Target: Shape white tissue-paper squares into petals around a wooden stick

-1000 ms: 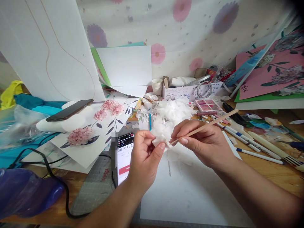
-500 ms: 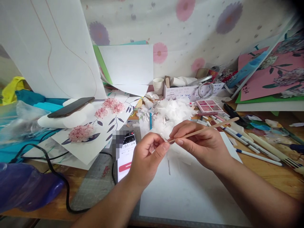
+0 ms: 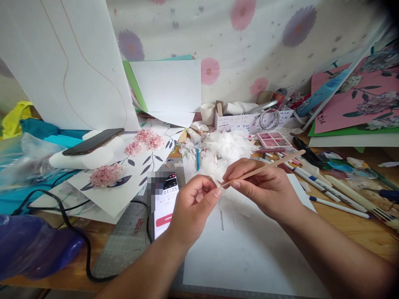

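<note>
Between the thumb and fingers of my left hand (image 3: 196,207) is a small piece of white paper (image 3: 215,181). My right hand (image 3: 264,189) pinches a thin wooden stick (image 3: 268,166), which slants up to the right. The stick's lower end meets the white piece at my left fingertips; the exact contact is too small to make out. Both hands are close together above a large white sheet (image 3: 249,253) bearing a short grey mark. Just beyond them lies a pile of crumpled white tissue paper (image 3: 226,145).
A lit phone (image 3: 165,207) lies left of the sheet on a grey cutting mat (image 3: 121,249). Pink paper flowers (image 3: 106,174) are further left, near a black cable (image 3: 89,249). Pens (image 3: 339,205) and a pink palette (image 3: 273,140) are at the right, a paper cup (image 3: 208,113) behind.
The wooden stick has shifted slightly, its upper end lower and further left. The white piece at my left fingertips now shows more. Both hands keep their grips.
</note>
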`<action>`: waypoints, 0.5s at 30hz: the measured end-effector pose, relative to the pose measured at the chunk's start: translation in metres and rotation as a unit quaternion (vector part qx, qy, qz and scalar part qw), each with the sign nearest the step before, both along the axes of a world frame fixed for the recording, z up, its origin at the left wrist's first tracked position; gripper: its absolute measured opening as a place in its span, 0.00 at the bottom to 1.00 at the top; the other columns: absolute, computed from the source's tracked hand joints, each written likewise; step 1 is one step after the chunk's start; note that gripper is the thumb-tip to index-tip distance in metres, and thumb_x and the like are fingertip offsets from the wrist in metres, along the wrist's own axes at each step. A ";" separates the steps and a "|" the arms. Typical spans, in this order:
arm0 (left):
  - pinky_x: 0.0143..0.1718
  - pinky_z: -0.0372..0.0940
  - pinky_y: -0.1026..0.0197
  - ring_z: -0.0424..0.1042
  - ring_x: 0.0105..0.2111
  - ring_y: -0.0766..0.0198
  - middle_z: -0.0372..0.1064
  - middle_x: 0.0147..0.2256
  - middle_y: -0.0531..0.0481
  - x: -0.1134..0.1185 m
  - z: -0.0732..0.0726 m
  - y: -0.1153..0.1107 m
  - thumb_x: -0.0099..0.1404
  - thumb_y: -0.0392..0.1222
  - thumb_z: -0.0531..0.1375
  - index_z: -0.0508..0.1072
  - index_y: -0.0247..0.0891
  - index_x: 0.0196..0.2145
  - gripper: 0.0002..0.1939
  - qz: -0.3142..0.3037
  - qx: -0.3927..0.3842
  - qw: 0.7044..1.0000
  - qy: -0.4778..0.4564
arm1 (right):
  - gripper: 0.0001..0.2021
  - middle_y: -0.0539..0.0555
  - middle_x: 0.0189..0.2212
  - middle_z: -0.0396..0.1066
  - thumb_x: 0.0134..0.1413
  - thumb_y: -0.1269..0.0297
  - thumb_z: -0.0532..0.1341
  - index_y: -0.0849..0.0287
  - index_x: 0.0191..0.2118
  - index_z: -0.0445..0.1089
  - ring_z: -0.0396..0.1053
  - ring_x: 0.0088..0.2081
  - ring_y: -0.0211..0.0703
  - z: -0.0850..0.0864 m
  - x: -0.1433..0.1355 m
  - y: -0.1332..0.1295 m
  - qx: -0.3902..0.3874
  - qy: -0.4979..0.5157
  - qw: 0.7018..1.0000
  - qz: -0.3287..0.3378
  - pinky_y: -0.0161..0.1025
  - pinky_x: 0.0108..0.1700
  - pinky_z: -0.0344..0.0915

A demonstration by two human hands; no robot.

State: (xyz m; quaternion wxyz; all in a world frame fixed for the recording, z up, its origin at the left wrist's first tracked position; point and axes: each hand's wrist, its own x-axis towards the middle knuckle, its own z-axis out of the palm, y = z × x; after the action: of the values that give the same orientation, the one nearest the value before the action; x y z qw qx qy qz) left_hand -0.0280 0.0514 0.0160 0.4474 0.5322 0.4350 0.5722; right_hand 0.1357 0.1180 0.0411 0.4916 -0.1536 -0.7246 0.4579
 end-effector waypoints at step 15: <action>0.32 0.56 0.64 0.60 0.29 0.67 0.64 0.29 0.56 0.001 0.003 0.000 0.65 0.37 0.59 0.68 0.39 0.30 0.05 0.052 0.003 0.995 0.085 | 0.04 0.52 0.32 0.73 0.55 0.71 0.65 0.55 0.35 0.75 0.72 0.38 0.42 -0.002 0.000 0.001 -0.092 0.043 0.994 0.044 0.39 0.38 0.69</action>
State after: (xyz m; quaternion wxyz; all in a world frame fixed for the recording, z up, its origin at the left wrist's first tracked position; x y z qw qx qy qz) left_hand -0.0270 0.0518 0.0191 0.3771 0.5569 0.4968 0.5484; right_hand 0.1352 0.1187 0.0394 0.4857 -0.1468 -0.6633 0.5501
